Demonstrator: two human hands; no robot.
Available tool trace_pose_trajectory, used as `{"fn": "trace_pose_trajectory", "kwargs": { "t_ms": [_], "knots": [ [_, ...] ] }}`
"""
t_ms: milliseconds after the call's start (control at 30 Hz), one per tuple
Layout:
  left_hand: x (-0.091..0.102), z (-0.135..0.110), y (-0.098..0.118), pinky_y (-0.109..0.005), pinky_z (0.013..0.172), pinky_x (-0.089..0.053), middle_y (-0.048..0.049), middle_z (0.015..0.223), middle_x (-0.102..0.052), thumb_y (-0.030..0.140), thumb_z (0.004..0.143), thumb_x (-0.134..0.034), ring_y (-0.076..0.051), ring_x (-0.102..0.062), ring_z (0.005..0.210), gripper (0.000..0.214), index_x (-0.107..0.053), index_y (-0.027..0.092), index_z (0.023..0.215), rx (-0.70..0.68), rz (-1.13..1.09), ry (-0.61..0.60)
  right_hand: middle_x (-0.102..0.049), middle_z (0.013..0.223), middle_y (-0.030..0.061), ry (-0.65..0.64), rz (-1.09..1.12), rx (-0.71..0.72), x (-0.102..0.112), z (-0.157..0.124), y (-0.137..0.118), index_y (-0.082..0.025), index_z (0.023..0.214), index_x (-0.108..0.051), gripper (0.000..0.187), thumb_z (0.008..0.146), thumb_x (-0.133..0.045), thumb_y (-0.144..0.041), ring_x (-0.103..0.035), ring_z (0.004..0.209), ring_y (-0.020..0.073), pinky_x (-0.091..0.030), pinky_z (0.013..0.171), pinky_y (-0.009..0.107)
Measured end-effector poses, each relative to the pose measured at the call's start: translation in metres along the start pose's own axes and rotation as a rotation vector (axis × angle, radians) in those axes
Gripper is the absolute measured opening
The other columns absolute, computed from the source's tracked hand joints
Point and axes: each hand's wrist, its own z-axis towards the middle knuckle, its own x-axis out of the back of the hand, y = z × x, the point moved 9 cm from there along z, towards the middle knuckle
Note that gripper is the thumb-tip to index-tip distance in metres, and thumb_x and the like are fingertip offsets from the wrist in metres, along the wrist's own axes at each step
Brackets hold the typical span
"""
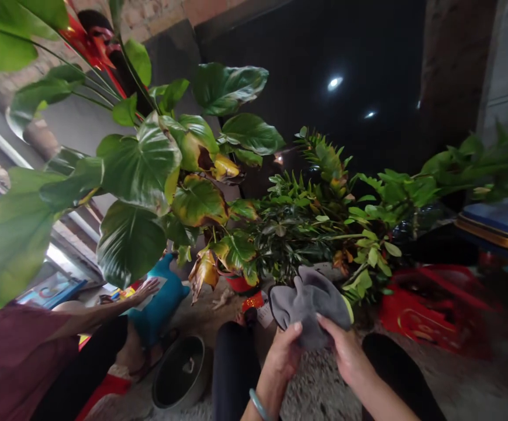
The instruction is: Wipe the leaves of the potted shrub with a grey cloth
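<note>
A grey cloth (308, 298) with a yellow-green edge is bunched between my two hands, above the floor and between my knees. My left hand (287, 348) grips its lower left side, thumb on top. On the lower right side, my right hand (339, 345) pinches the cloth with its thumb also on top. The other fingers of both hands are mostly hidden beneath the fabric. Just beyond the cloth stand leafy green plants (289, 228), and a large-leaved plant (140, 166) with some yellowed, browned leaves rises to the left.
A metal basin (179, 374) holding dark water sits on the floor at left. At far left another person (12, 356) rests a hand on a blue object (163, 298). A red bag (438, 310) lies to the right. Behind the plants is a dark glossy panel (324, 58).
</note>
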Motion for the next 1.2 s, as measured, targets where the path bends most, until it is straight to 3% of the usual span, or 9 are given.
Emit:
{"fn": "trace_pose_trajectory", "kwargs": {
  "t_ms": [133, 267, 467, 600, 733, 833, 1000, 1100, 1200],
  "knots": [
    [-0.003, 0.006, 0.004, -0.043, 0.095, -0.047, -0.0135, 0.095, -0.072, 0.032, 0.039, -0.087, -0.036, -0.06, 0.108, 0.053, -0.069, 0.016, 0.086, -0.014, -0.036, 0.18, -0.075, 0.08, 0.0074, 0.202, -0.127, 0.016, 0.016, -0.011, 0.0, -0.023, 0.086, -0.067, 0.048, 0.043, -0.079, -0.039, -0.06, 0.109, 0.0378, -0.05, 0.088, 0.045],
    [-0.008, 0.009, 0.013, -0.043, 0.089, -0.05, -0.0104, 0.082, -0.073, 0.017, 0.037, -0.083, -0.035, -0.066, 0.094, 0.046, -0.068, 0.013, 0.081, -0.05, -0.034, 0.268, -0.075, 0.087, 0.0076, 0.185, -0.198, 0.023, 0.022, -0.013, -0.008, -0.026, 0.091, -0.067, 0.05, 0.045, -0.079, -0.041, -0.055, 0.116, 0.0359, -0.046, 0.093, 0.044],
    [-0.023, 0.015, 0.046, -0.04, 0.086, -0.053, -0.0071, 0.07, -0.072, 0.011, 0.044, -0.073, -0.031, -0.069, 0.087, 0.025, -0.066, 0.015, 0.068, -0.066, -0.067, 0.322, -0.074, 0.092, 0.008, -0.303, 0.032, 0.011, 0.019, 0.014, -0.029, -0.021, 0.092, -0.068, 0.051, 0.044, -0.081, -0.034, -0.065, 0.094, 0.0319, -0.049, 0.079, 0.042],
    [-0.065, 0.031, 0.097, -0.038, 0.088, -0.052, -0.0068, 0.077, -0.074, 0.013, 0.051, -0.075, -0.028, -0.068, 0.092, 0.028, -0.067, 0.015, 0.078, -0.195, -0.074, 0.25, -0.072, 0.077, 0.0019, 0.044, 0.124, -0.05, 0.07, 0.056, -0.032, -0.027, 0.082, -0.064, 0.036, 0.05, -0.08, -0.029, -0.066, 0.072, 0.0226, -0.049, 0.059, 0.033],
    [-0.104, 0.052, 0.13, -0.035, 0.091, -0.05, -0.0071, 0.097, -0.074, 0.017, 0.057, -0.077, -0.026, -0.065, 0.103, 0.033, -0.067, 0.016, 0.089, -0.372, -0.071, 0.161, -0.07, 0.074, -0.0006, 0.061, 0.162, -0.065, 0.067, 0.081, -0.025, -0.028, 0.077, -0.058, 0.035, 0.049, -0.079, -0.024, -0.066, 0.064, 0.0214, -0.049, 0.057, 0.034],
    [-0.087, 0.065, 0.104, -0.035, 0.089, -0.052, -0.007, 0.093, -0.075, 0.014, 0.058, -0.077, -0.025, -0.067, 0.098, 0.033, -0.067, 0.016, 0.089, -0.355, -0.035, 0.224, -0.071, 0.075, -0.0012, -0.024, 0.198, -0.059, 0.054, 0.088, -0.022, -0.028, 0.077, -0.06, 0.036, 0.047, -0.08, -0.027, -0.066, 0.065, 0.0217, -0.05, 0.062, 0.036],
    [-0.017, 0.06, 0.013, -0.04, 0.079, -0.055, -0.008, 0.064, -0.071, 0.014, 0.051, -0.082, -0.029, -0.07, 0.076, 0.026, -0.065, 0.014, 0.071, 0.073, 0.087, 0.375, -0.073, 0.072, 0.0067, -0.161, 0.227, -0.069, 0.058, 0.084, -0.012, -0.023, 0.068, -0.067, 0.029, 0.046, -0.081, -0.035, -0.067, 0.076, 0.0293, -0.05, 0.073, 0.043],
    [-0.03, 0.055, 0.019, -0.039, 0.08, -0.055, -0.0096, 0.071, -0.073, 0.014, 0.049, -0.083, -0.029, -0.07, 0.077, 0.031, -0.067, 0.013, 0.075, 0.095, 0.084, 0.285, -0.073, 0.07, 0.0074, -0.205, 0.225, -0.087, 0.073, 0.081, -0.004, -0.022, 0.071, -0.071, 0.025, 0.053, -0.08, -0.037, -0.066, 0.071, 0.0279, -0.049, 0.069, 0.041],
    [-0.077, 0.066, 0.066, -0.039, 0.084, -0.054, -0.0105, 0.085, -0.074, 0.016, 0.051, -0.082, -0.028, -0.069, 0.086, 0.035, -0.068, 0.012, 0.083, -0.027, 0.047, 0.176, -0.074, 0.079, 0.0067, -0.248, 0.244, -0.124, 0.073, 0.08, -0.004, -0.024, 0.075, -0.072, 0.024, 0.054, -0.081, -0.031, -0.063, 0.061, 0.0219, -0.048, 0.059, 0.036]
  ]
}}
